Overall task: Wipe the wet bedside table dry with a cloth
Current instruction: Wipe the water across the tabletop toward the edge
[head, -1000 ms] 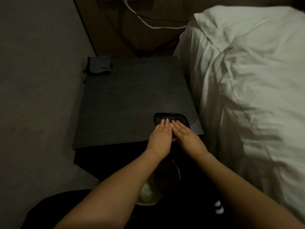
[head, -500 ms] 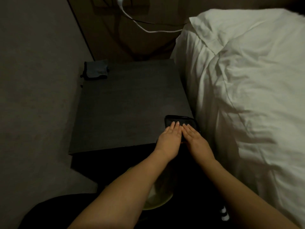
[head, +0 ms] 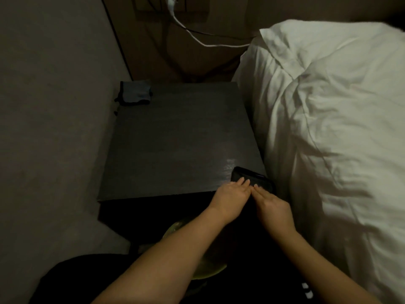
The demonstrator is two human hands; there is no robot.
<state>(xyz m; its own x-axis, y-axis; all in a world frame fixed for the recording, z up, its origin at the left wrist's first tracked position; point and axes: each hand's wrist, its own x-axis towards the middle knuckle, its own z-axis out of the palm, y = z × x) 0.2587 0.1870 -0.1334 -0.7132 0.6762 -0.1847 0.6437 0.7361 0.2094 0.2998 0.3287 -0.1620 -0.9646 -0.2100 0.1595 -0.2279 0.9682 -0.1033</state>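
Note:
The dark bedside table (head: 175,139) stands between a grey wall and the bed. A dark folded cloth (head: 245,175) lies at its front right corner, partly over the edge. My left hand (head: 230,198) and my right hand (head: 271,209) press flat on the cloth side by side, fingers straight. A wet sheen (head: 228,165) glints on the tabletop just behind the cloth. The near part of the cloth is hidden under my fingers.
A second, blue-grey folded cloth (head: 135,93) sits at the table's back left corner. The white bed and pillow (head: 328,117) press against the table's right side. A white cable (head: 197,38) hangs on the back wall. A yellowish bowl (head: 210,273) sits below, under my forearm.
Both hands have slid the cloth to the right and toward the front edge, from the front middle to the table's front right corner. The view has shifted a little.

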